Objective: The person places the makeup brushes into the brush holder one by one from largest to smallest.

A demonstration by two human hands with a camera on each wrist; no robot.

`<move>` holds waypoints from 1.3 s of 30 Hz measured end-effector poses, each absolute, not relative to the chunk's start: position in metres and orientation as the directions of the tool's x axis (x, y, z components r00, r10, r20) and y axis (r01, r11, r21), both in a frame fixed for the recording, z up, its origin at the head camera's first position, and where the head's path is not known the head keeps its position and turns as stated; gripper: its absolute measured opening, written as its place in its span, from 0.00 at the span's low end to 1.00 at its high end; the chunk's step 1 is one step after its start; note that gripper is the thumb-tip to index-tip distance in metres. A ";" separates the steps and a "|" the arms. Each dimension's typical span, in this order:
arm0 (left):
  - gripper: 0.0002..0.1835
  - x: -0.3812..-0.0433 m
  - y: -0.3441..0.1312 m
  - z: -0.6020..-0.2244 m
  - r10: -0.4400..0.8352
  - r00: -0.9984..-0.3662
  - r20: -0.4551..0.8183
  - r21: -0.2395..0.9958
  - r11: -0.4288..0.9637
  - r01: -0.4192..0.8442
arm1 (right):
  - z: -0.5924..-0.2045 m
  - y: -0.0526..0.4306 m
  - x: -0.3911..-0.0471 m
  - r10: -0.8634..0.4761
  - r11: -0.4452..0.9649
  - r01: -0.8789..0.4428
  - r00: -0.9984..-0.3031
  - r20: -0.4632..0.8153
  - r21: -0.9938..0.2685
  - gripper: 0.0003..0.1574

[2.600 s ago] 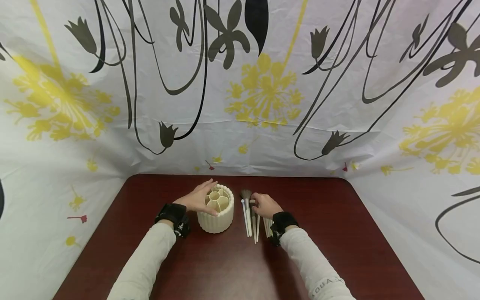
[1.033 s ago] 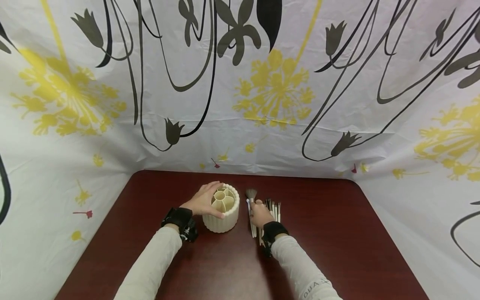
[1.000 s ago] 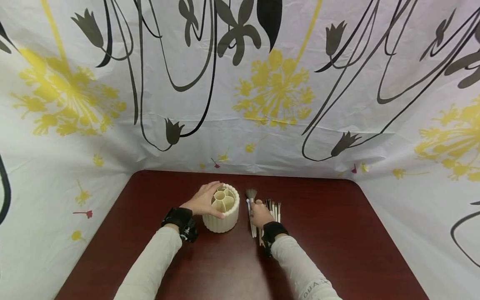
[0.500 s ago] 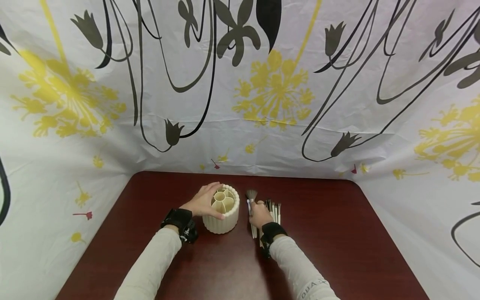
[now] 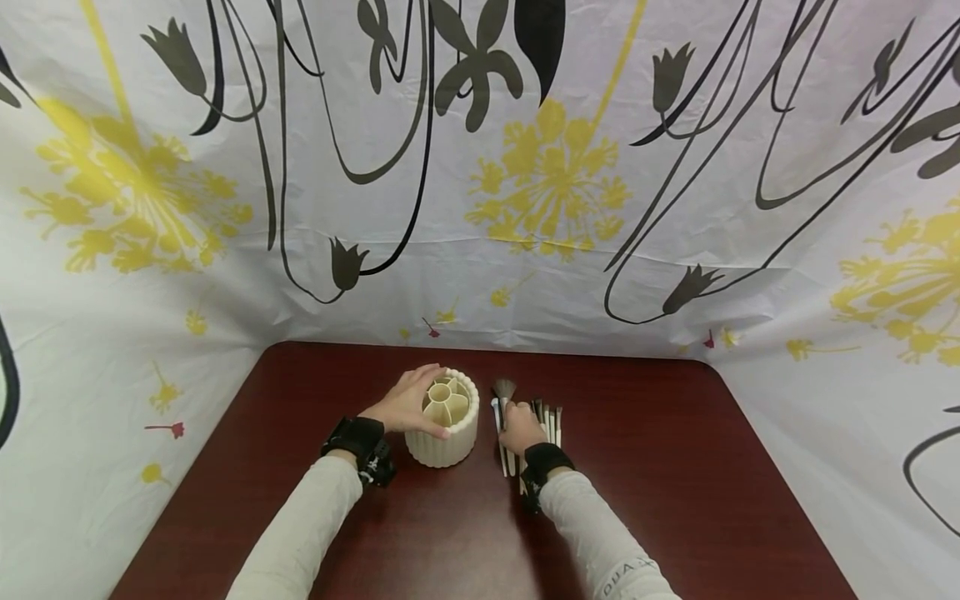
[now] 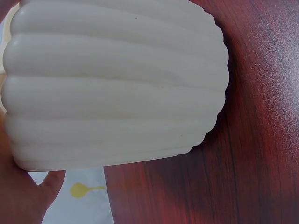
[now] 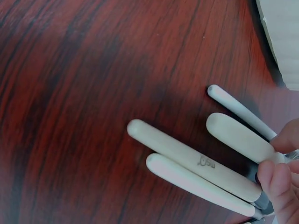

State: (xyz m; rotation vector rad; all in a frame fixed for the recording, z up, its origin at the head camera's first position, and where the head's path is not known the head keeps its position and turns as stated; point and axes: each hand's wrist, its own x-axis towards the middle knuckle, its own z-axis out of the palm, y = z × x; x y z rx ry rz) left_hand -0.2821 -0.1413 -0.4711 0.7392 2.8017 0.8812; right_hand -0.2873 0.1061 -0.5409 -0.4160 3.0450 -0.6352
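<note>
The cream ribbed brush holder (image 5: 441,450) stands upright on the dark red table, its top divided into compartments. My left hand (image 5: 397,408) grips its rim from the left, with the thumb in front and the fingers behind. In the left wrist view the holder's fluted wall (image 6: 117,88) fills most of the picture. To the right, my right hand (image 5: 522,429) pinches a large makeup brush with grey fluffy bristles (image 5: 504,388). The right wrist view has thumb and fingers on its thick pale handle (image 7: 240,138), close to the table. Its bristles are out of that view.
A thin white brush (image 7: 240,111) lies left of the pinched one. Two more pale handles (image 7: 196,163) lie side by side under the hand. Several smaller brushes (image 5: 552,423) lie right of it. A flower-printed cloth (image 5: 480,308) rises behind the table (image 5: 675,467).
Since the earliest frame my right hand has moved left onto the large brush, uncovering the small brushes on the right. The large brush has just shifted slightly right. My left hand stays on the holder.
</note>
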 end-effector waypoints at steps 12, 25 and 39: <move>0.59 -0.282 -0.141 -0.470 0.478 -0.878 0.037 0.564 0.715 0.413 | -0.533 0.110 -0.285 -0.251 0.859 -0.274 -0.962 0.110 -0.432 0.12; 0.59 -0.280 -0.141 -0.468 0.477 -0.878 0.034 0.562 0.717 0.412 | -0.521 0.120 -0.288 -0.175 0.845 -0.315 -0.926 0.334 -0.431 0.16; 0.60 -0.283 -0.141 -0.472 0.475 -0.879 0.037 0.556 0.721 0.413 | -0.494 0.122 -0.287 -0.192 0.779 -0.386 -0.897 0.397 -0.495 0.22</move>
